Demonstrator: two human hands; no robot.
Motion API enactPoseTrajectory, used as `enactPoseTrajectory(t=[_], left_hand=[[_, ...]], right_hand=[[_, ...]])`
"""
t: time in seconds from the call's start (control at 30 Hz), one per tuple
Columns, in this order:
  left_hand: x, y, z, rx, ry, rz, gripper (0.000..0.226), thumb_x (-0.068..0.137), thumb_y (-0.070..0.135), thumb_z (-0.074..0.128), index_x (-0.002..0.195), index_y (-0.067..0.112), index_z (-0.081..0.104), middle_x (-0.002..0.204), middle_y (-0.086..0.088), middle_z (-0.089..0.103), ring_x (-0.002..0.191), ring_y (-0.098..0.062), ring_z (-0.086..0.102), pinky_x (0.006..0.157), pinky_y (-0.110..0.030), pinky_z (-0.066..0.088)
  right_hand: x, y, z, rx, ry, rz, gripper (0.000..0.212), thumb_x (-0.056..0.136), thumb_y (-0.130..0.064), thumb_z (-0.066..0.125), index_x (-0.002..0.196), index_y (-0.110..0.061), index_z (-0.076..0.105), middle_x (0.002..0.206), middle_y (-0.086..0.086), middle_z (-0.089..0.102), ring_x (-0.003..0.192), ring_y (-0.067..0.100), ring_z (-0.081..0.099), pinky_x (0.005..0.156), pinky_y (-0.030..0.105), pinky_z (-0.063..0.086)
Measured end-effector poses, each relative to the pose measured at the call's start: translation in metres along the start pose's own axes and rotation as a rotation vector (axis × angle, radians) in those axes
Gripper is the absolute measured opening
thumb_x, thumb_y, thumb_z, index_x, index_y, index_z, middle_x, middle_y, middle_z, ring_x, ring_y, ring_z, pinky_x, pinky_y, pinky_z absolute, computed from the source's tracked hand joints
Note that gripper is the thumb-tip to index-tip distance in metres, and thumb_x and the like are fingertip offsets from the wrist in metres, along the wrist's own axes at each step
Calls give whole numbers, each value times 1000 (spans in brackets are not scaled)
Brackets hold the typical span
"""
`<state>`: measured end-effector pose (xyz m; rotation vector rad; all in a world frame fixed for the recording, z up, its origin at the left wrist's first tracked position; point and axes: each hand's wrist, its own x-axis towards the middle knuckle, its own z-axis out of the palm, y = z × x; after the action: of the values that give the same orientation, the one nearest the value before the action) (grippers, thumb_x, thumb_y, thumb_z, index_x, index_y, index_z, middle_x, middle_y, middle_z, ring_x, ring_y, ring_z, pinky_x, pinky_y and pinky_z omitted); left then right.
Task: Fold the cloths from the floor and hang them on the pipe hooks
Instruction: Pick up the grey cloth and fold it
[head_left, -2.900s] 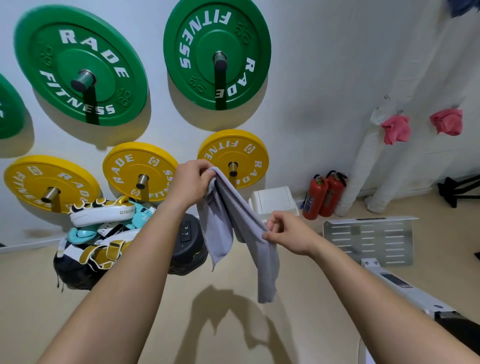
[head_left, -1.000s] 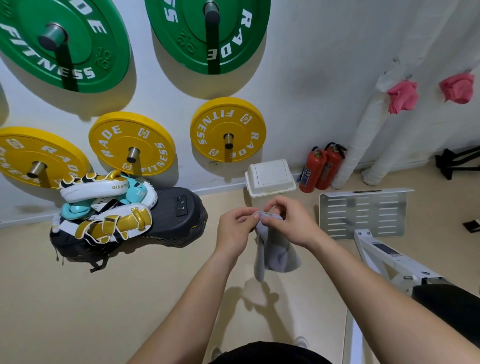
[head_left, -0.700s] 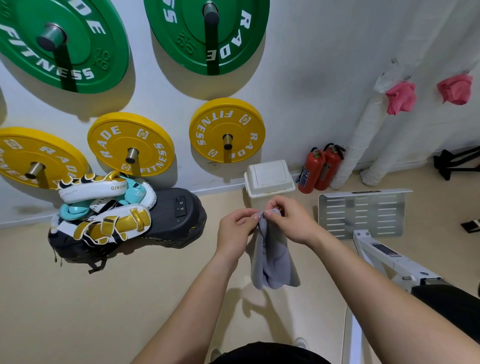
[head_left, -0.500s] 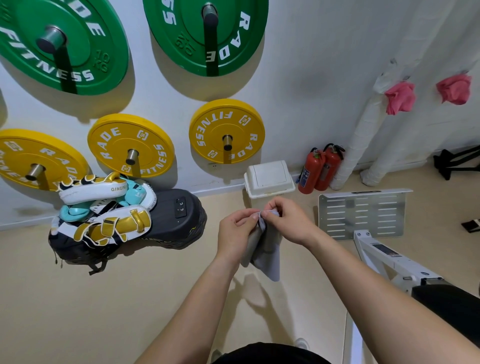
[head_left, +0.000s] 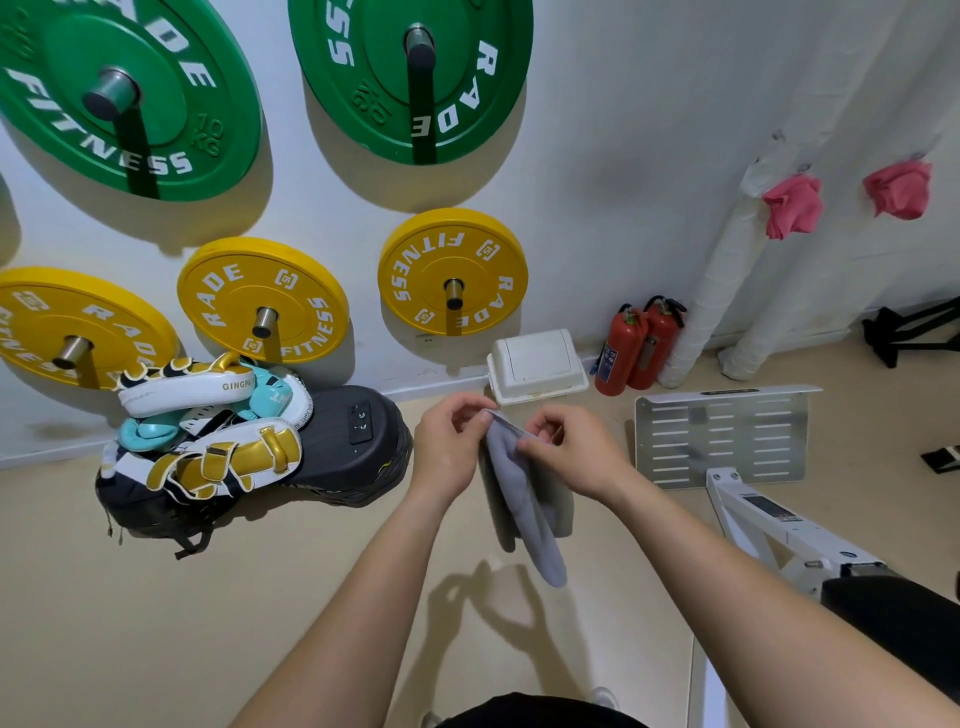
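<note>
**Q:** Where is the cloth?

**A:** The grey cloth (head_left: 524, 499) hangs in the air between my hands, above the floor (head_left: 156, 623). My left hand (head_left: 447, 447) pinches its top edge with thumb and fingers (head_left: 480, 418). My right hand (head_left: 571, 449) pinches the same edge just beside it, with its fingers curled onto the fabric. The rest hangs down in a narrow doubled strip, clear of the floor.

**Q:** And the pipes?

**A:** Two white-wrapped pipes (head_left: 722, 280) stand at the right, well apart from my hands. A pink cloth (head_left: 792, 208) hangs high on one, and a second pink cloth (head_left: 901, 189) hangs high on the other.

**Q:** What can you read?

**A:** The green plates (head_left: 410, 104) on the wall pegs show "RADE" and "FITNESS" in white, and the left one also says "10 KG". The yellow plates (head_left: 452, 270) below carry the same two words. A white pad (head_left: 187, 387) on top of the pile to my left reads "GINGPAI". The labels on the two red extinguishers (head_left: 639, 345) beside the pipes are too small to read.

**Q:** Anything else close by?

**A:** A white lidded box (head_left: 535, 366) sits against the wall just beyond my hands. A slotted metal plate (head_left: 722, 436) lies on the floor to the right.
</note>
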<state>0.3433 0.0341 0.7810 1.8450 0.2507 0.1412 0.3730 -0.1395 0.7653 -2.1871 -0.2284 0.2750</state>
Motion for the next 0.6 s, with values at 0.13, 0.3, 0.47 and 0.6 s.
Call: enactPoseTrajectory(t=[0.13, 0.3, 0.47, 0.6], left_hand=[[10, 12, -13, 114, -87, 88, 18, 91, 0, 60, 89, 14, 70, 87, 4, 71, 84, -5, 65, 80, -22, 52], [12, 26, -27, 199, -253, 185, 23, 90, 0, 60, 84, 19, 71, 87, 0, 71, 86, -15, 64, 78, -25, 49], [9, 32, -37, 200, -297, 201, 25, 88, -2, 61, 83, 19, 72, 86, 1, 73, 81, -9, 63, 70, -14, 44], [13, 31, -48, 184, -245, 230, 30, 90, 0, 62, 83, 28, 71, 86, 6, 72, 83, -11, 64, 72, -12, 44]], right_hand=[[-14, 3, -1, 61, -352, 20, 6, 84, -27, 73, 78, -26, 74, 73, -4, 73, 67, 8, 67, 76, 36, 57], [-8, -6, -1, 44, -111, -35, 9, 84, -34, 69, 91, -29, 68, 74, -7, 68, 67, 11, 65, 75, 42, 58], [4, -28, 5, -95, -22, -123, 24, 77, -44, 71, 97, -40, 58, 91, -13, 55, 72, 9, 58, 69, 36, 54], [9, -27, 17, -139, -77, -46, 18, 77, -32, 66, 67, -30, 51, 70, -9, 62, 71, 16, 61, 71, 43, 56]])
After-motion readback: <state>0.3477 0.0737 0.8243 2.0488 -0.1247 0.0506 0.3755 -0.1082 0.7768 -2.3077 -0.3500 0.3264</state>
